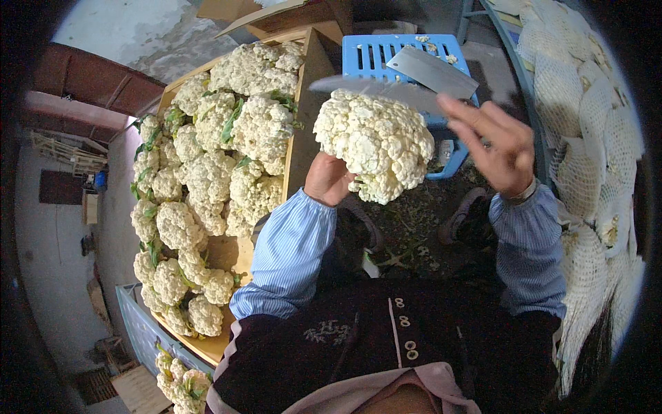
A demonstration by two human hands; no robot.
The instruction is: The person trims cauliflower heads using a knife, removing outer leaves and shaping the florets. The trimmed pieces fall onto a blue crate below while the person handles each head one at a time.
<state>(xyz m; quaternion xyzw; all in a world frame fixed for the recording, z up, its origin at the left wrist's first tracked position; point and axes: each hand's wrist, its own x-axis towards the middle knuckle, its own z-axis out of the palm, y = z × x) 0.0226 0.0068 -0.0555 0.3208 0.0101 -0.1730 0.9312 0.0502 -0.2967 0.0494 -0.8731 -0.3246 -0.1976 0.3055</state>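
My left hand (329, 178) holds a large head of cauliflower (375, 142) from its lower left side. Gripped in my right hand (494, 145) is a knife, its long blade (382, 89) blurred and reaching left along the far edge of the cauliflower; whether it touches the head I cannot tell. The knife's handle is mostly hidden by my fingers. Beyond it, a cleaver (433, 71) rests on a blue slotted plastic stool (362, 54), among small cauliflower crumbs.
A wooden bin (310, 67) heaped with cauliflower heads (207, 176) stands on the left. Netted white bundles (574, 171) line the right side behind a metal rail (522, 77). Leaf scraps (408, 227) litter the floor by my feet. A cardboard box (289, 18) is at the top.
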